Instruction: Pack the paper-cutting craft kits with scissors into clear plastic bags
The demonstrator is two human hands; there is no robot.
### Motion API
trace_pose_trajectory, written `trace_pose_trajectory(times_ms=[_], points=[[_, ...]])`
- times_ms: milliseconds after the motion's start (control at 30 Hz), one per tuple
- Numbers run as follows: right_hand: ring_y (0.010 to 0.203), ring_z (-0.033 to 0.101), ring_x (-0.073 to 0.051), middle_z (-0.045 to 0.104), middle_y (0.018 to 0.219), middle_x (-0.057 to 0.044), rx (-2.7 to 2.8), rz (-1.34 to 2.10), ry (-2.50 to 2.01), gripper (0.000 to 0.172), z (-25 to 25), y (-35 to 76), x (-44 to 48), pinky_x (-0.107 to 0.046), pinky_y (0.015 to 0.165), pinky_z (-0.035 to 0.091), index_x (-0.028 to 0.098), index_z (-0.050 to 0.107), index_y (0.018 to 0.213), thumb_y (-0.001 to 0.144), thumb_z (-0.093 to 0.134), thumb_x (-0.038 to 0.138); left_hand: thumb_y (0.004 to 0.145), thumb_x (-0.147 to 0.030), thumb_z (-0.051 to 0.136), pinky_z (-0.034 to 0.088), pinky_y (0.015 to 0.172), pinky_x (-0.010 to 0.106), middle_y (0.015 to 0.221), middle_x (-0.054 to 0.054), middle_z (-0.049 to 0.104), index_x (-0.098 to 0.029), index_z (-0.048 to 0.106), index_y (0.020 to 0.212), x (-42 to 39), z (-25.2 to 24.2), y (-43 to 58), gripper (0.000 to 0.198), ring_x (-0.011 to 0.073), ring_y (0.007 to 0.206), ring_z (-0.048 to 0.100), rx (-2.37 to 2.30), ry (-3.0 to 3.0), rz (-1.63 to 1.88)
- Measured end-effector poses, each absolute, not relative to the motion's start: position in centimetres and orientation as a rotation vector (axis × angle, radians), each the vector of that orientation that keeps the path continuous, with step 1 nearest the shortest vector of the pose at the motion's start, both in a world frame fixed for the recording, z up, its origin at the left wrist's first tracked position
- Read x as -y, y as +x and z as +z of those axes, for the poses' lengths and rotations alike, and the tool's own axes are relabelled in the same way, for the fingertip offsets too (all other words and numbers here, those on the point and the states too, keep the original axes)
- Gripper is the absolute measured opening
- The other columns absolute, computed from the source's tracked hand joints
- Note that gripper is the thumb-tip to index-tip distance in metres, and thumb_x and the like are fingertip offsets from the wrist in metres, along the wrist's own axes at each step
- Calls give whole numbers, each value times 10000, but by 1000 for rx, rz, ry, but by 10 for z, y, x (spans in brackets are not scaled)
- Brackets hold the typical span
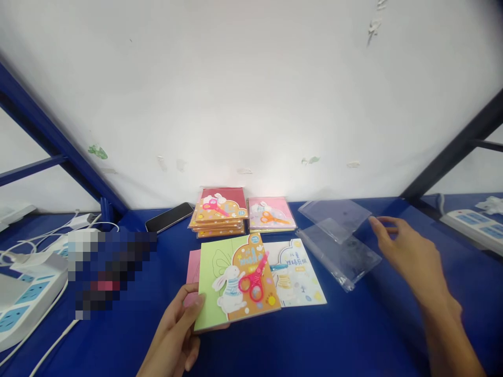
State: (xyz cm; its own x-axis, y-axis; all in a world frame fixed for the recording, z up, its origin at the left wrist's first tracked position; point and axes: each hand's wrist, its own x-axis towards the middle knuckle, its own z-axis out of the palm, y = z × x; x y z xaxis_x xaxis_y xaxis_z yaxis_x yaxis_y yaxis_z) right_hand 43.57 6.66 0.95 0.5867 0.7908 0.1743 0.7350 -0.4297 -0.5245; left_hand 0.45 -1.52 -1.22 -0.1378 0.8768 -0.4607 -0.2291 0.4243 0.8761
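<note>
My hands are well apart: my left hand (173,332) pinches the green-and-orange rabbit craft pack (231,285) at its near edge, my open right hand (408,256) hovers by the clear plastic sleeves (338,251), and a loose pinch could drop the pack or shake loose its pink toy scissors (254,280).

Stacked craft packs (218,212) and a pink-covered craft pack (272,214) lie on a blue tabletop (353,335) against a white wall (236,89), with a black smartphone (170,217) just beside the stack. White power strips (27,298) (471,228) lie at both edges, white cables (51,343) at left; blue steel braces (51,136) flank the wall.
</note>
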Motion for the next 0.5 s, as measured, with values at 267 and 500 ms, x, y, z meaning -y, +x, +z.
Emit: trace_pose_trajectory(times_ms=[267,500], points=[[506,579,-174,731,808,-48,1412,1402,-1451,647,-1,303,-14,-316,516,466,240,626,1323,934,483,736,759,-610,796,228,314,119,696,-11,691,-246,540,1225,23,-11,28,644,44,353,436,-1355,716,1021],[484,563,-138,662,662,-1,1376,1319,-1436,468,-9,283,-20,-254,462,429,198,659,840,901,616,660,738,-693,766,227,303,101,675,-12,683,-243,545,1156,31,-11,20,653,10,322,353,-1385,754,994]])
